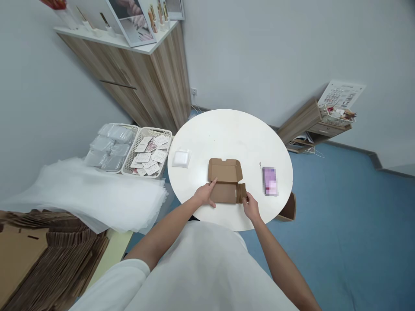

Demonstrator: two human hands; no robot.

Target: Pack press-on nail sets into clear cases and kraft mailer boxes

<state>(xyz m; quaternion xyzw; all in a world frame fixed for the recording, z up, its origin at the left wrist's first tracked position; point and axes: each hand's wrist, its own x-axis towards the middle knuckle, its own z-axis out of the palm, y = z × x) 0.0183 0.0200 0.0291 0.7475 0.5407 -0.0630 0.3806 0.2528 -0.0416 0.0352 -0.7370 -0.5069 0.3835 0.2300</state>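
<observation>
The left forearm [168,225] came in from seven o'clock, reaching up and inward past a white short sleeve, with the elbow bent and well out from the body. The right forearm [280,263] rose from five o'clock and angled toward eleven, its hand lower and its wrist nearly straight. Both arms converged over the near half of the round white surface [233,134], at a brown cardboard mailer box [223,192] that lay just six o'clock of its centre, lid folded back toward twelve.

The left hand [205,194] was spread wide at the box's eight o'clock corner, one finger reaching onto the crease below the lid and the thumb lying by the near edge; it pressed against the cardboard without gripping it. The right hand [251,208] was nearly closed, its fingers curled in, pinching the outer edge of the end flap [241,193] on the box's four o'clock side. The exact placing of its thumb was too small to tell.

Toward nine o'clock on the surface lay a flat white packet [181,158], and toward three, a pixelated purple-and-pink item [269,181], both apart from the hands. Beyond the nine o'clock edge stood a white basket [154,131] of printed cards [151,160].
</observation>
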